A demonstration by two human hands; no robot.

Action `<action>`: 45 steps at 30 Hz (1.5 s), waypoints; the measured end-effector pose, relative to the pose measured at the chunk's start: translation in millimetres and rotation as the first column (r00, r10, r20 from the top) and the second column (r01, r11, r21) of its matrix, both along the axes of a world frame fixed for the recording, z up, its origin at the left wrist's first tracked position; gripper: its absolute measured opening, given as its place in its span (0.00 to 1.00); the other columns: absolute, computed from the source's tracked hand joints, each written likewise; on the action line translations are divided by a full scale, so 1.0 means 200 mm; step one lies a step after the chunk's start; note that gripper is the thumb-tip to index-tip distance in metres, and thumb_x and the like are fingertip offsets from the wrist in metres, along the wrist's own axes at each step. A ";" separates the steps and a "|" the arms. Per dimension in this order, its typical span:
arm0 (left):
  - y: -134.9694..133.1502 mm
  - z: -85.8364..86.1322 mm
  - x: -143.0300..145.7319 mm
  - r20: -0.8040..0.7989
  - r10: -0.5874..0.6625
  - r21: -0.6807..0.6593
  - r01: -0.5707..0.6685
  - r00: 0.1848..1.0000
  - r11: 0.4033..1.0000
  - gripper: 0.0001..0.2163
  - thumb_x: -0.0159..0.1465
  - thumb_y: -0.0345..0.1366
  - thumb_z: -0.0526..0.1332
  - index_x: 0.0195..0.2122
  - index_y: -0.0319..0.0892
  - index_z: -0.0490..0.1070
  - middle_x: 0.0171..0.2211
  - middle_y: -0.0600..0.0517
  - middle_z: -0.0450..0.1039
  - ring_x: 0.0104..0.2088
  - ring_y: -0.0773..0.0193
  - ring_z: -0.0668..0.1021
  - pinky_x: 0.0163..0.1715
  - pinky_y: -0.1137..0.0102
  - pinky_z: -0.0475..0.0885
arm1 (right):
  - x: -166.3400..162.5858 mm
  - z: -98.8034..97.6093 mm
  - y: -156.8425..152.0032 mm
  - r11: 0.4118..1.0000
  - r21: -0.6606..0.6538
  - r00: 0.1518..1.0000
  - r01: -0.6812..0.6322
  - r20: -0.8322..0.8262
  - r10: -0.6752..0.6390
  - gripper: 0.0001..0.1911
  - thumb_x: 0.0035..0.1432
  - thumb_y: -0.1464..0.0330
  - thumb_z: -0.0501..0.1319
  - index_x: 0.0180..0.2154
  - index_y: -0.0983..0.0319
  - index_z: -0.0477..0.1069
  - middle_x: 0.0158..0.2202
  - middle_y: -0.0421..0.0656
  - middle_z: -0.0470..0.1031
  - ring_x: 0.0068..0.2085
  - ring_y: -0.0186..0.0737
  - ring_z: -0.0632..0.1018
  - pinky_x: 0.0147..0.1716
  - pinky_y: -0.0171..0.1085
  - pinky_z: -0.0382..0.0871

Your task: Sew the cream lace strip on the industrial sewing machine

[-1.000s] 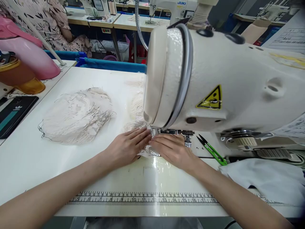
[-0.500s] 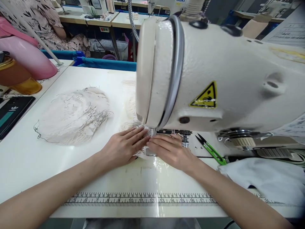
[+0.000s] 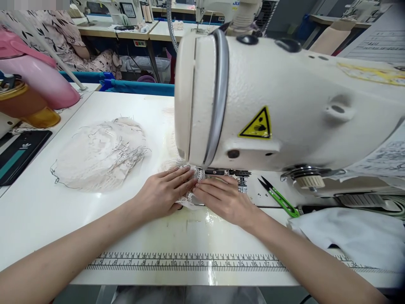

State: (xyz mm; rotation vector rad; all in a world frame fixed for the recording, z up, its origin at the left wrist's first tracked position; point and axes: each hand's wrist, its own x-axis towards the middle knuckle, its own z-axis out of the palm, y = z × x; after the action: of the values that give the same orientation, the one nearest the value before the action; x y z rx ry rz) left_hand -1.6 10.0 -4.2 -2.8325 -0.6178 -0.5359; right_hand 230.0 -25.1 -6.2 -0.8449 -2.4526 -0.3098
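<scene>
My left hand (image 3: 164, 192) lies flat, fingers stretched, on a small piece of white lace (image 3: 190, 197) just in front of the needle area. My right hand (image 3: 223, 198) lies flat beside it, fingers extended and pressing the same lace, fingertips almost meeting the left ones. The big cream sewing machine head (image 3: 268, 105) hangs over both hands and hides the needle. The presser foot screw (image 3: 242, 185) stands just right of my right hand.
A heap of white lace pieces with loose threads (image 3: 101, 154) lies at the left. Green thread snips (image 3: 278, 198) rest right of the machine foot. White cloth (image 3: 348, 238) sits at the right. A printed ruler (image 3: 190, 262) runs along the table's front edge. A dark phone (image 3: 19, 156) and pink object (image 3: 41, 80) are far left.
Both hands have stayed flat on the lace, barely shifting. The view has swung slightly, so the machine head appears further left.
</scene>
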 end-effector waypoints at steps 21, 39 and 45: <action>0.00 0.00 0.00 0.003 0.054 -0.035 -0.054 0.999 0.998 0.22 0.62 0.33 0.53 0.57 0.35 0.69 0.56 0.45 0.70 0.57 0.53 0.73 0.55 0.59 0.73 | 0.01 -0.01 0.01 0.999 0.022 0.999 0.038 0.026 -0.038 0.12 0.62 0.80 0.55 0.42 0.62 0.73 0.44 0.39 0.79 0.47 0.33 0.76 0.46 0.36 0.67; -0.02 0.00 0.03 0.003 0.076 0.040 -0.076 0.997 0.996 0.19 0.70 0.37 0.51 0.55 0.32 0.70 0.55 0.41 0.71 0.55 0.50 0.75 0.52 0.57 0.75 | 0.05 0.01 0.03 0.995 0.057 0.996 0.079 0.048 -0.082 0.13 0.63 0.78 0.52 0.40 0.62 0.74 0.43 0.39 0.79 0.44 0.34 0.76 0.31 0.35 0.66; -0.02 -0.01 0.03 -0.008 0.066 0.043 -0.065 0.998 0.997 0.17 0.71 0.39 0.52 0.54 0.36 0.72 0.54 0.42 0.72 0.57 0.50 0.73 0.53 0.57 0.75 | 0.07 0.01 0.01 0.985 0.048 0.983 0.164 0.072 -0.167 0.12 0.61 0.75 0.57 0.44 0.60 0.74 0.46 0.42 0.78 0.44 0.37 0.76 0.40 0.37 0.68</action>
State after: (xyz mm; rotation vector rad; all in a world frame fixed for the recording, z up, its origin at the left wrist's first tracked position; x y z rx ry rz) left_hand 3.6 5.7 -5.3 -2.7629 -0.6867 -0.5181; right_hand 243.5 -23.3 -3.7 -1.0386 -2.4403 -0.4600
